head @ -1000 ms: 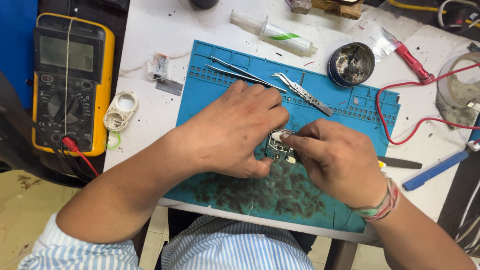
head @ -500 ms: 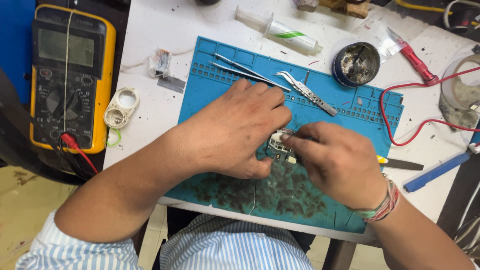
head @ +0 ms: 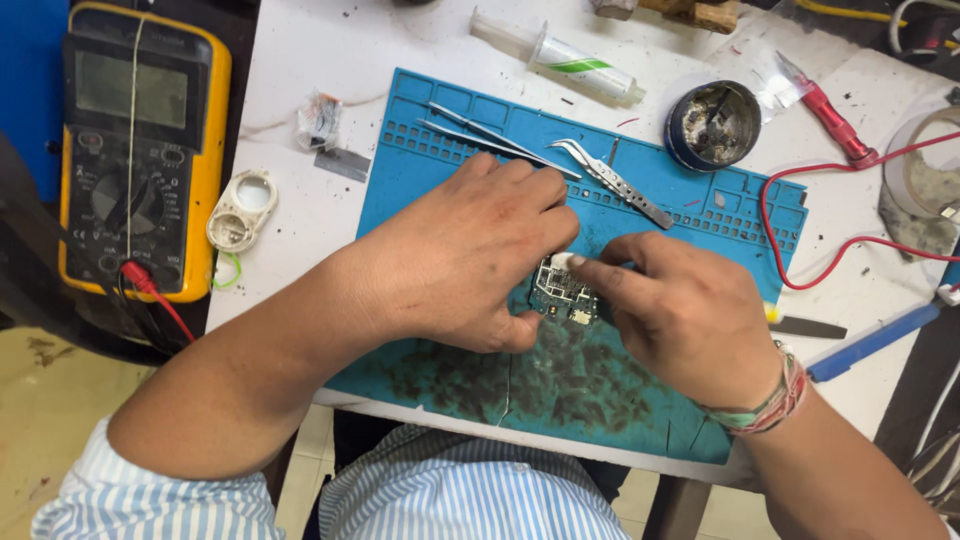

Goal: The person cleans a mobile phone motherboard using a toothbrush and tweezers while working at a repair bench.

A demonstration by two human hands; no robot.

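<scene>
A small green circuit board lies on the blue work mat, partly hidden between my hands. My left hand rests on the mat with its fingers curled over the board's left edge, holding it down. My right hand pinches something small and whitish at the board's top edge with forefinger and thumb. What that small thing is cannot be made out.
Two straight tweezers and a curved pair lie on the mat's far edge. A yellow multimeter sits left, a white ring part beside it. A syringe, a round tin, a red-handled tool and a red wire lie to the right.
My right hand has shifted slightly, its forefinger now stretched toward the board's top edge. The left hand keeps its place over the board.
</scene>
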